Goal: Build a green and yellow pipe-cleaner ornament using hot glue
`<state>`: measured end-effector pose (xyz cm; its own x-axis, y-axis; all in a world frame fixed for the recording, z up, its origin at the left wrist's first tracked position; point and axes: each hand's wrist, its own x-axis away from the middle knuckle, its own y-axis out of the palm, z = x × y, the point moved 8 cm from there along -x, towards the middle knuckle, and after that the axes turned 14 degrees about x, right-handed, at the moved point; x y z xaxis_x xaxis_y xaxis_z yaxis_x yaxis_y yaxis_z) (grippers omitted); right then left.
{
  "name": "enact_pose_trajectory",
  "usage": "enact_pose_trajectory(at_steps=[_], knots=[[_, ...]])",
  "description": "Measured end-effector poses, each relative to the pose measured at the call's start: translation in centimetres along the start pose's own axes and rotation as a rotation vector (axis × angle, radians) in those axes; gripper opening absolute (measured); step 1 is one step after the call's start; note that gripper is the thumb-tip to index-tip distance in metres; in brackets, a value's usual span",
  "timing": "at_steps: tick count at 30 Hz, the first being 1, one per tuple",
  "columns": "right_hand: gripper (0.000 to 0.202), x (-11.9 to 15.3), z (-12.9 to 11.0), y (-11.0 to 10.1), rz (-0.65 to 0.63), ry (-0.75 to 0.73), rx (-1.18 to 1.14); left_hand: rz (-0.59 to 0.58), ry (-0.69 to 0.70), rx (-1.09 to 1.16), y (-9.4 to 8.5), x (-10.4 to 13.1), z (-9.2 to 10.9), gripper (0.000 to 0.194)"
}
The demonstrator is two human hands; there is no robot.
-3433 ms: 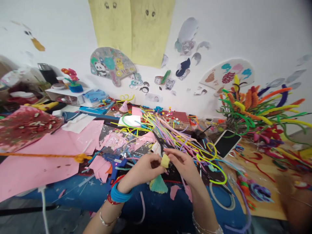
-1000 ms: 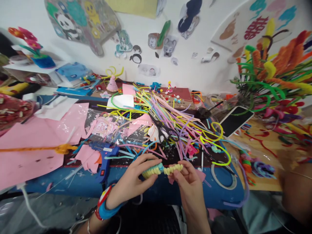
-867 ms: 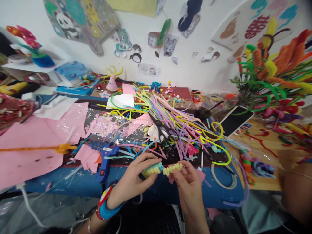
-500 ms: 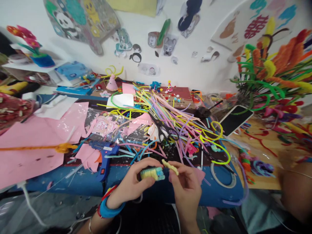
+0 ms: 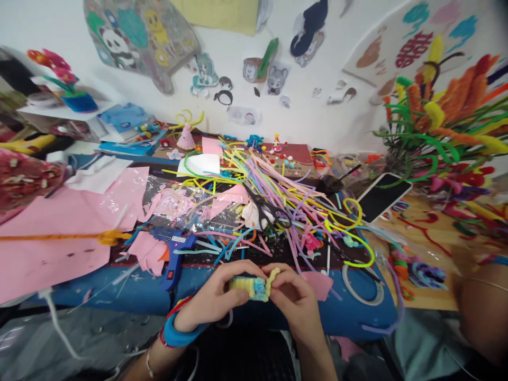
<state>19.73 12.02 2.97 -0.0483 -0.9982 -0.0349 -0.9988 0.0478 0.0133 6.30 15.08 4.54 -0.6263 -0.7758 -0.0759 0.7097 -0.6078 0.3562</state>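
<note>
My left hand (image 5: 218, 293) is closed round a small fuzzy roll (image 5: 244, 286) with yellow and light-blue bands, its thumb along the front. A short, bumpy pale-yellow strip (image 5: 271, 282) stands against the roll's right, blue end, pinched between the thumb and fingers of my right hand (image 5: 292, 293). Both hands are close together above the table's front edge. Part of the roll is hidden behind my left fingers.
Behind my hands lie a heap of pipe cleaners (image 5: 273, 180) and black scissors (image 5: 268, 211). A blue glue gun (image 5: 177, 254) is to the left, a tape roll (image 5: 363, 284) and a phone (image 5: 383, 196) to the right. Another person's arm (image 5: 484, 312) shows at the right edge.
My right hand has moved left, bringing the pale-yellow strip from apart to up against the blue end of the roll. The strip now stands more upright.
</note>
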Motion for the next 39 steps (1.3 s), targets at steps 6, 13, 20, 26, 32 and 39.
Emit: enact_pose_trajectory(at_steps=[6, 13, 20, 26, 32, 39], knots=[[0.015, 0.7, 0.2, -1.9, 0.215, -0.026, -0.088, 0.041, 0.163, -0.226, 0.1, 0.3, 1.4, 0.037], [0.025, 1.7, -0.6, -1.4, 0.332, 0.015, 0.04, 0.101, 0.237, -0.414, 0.7, 0.4, 2.3, 0.041], [0.02, 2.3, -2.1, -1.4, 0.422, -0.094, 0.251, 0.132, 0.245, -0.484, 0.6, 0.6, 2.4, 0.032], [0.022, 2.6, -3.0, -1.1, 0.475, -0.184, 0.35, 0.149, 0.289, -0.457, 0.5, 0.6, 2.5, 0.024], [0.023, 3.1, -3.8, -0.8, 0.505, -0.291, 0.443, 0.147, 0.295, -0.478, 0.5, 0.7, 2.2, 0.028], [0.028, 3.5, -3.6, -0.7, 0.492, -0.336, 0.458, 0.162, 0.32, -0.477, 0.5, 1.0, 2.1, 0.029]])
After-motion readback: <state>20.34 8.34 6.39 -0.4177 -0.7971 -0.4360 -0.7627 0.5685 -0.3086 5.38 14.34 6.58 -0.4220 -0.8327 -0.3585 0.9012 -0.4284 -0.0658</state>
